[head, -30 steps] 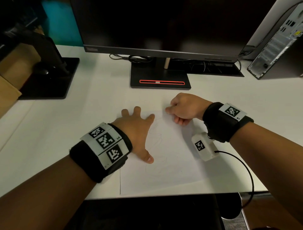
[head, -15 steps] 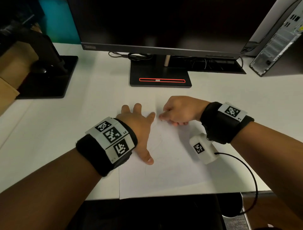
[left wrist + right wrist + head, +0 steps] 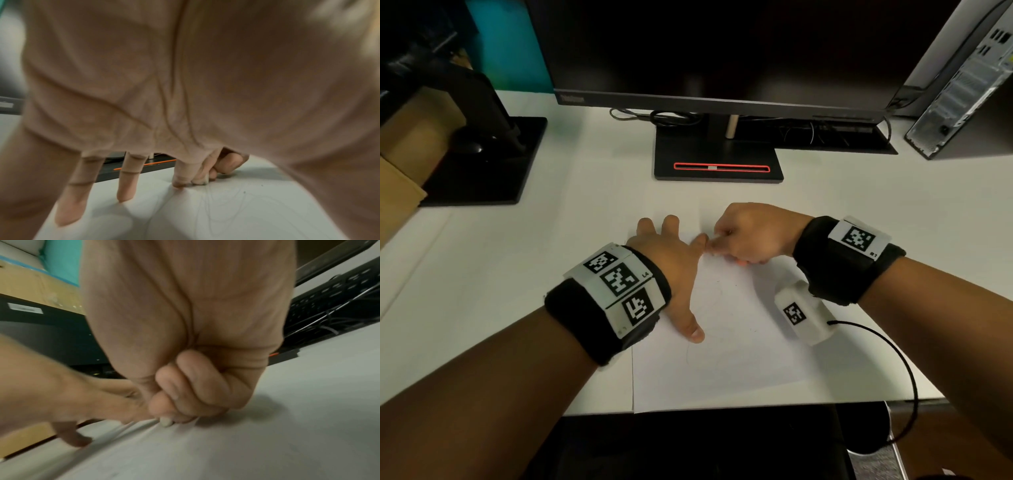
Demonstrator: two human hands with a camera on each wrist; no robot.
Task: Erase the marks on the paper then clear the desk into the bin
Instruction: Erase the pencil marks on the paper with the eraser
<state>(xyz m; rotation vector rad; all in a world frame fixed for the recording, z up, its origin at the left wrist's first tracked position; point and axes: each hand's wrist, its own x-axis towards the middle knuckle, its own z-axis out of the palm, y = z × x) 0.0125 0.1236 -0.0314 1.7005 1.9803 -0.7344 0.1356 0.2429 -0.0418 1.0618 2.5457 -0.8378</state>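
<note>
At the near edge of the table: erasing in progress, both hands on the paper.

Right hand (image 3: 748,236) is curled tight, thumb & fingertips pinching a small white eraser (image 3: 166,421) w/ its tip down on the sheet's far part. Left hand (image 3: 671,274) lies flat, fingers spread & straight, thumb out toward the near side, holding nothing; it presses the paper (image 3: 739,370), prob. so the sheet won't slide or buckle under rubbing. Left index tip sits just beside the eraser, i.e. bracing right where the strokes land. Faint pencil lines (image 3: 717,308) show betw. the hands, so marks remain; a few dark crumbs lie on the sheet. Paper sits flush w/ the table's (image 3: 517,291) front edge, in front of the monitor stand (image 3: 717,168). No bin in view.
</note>
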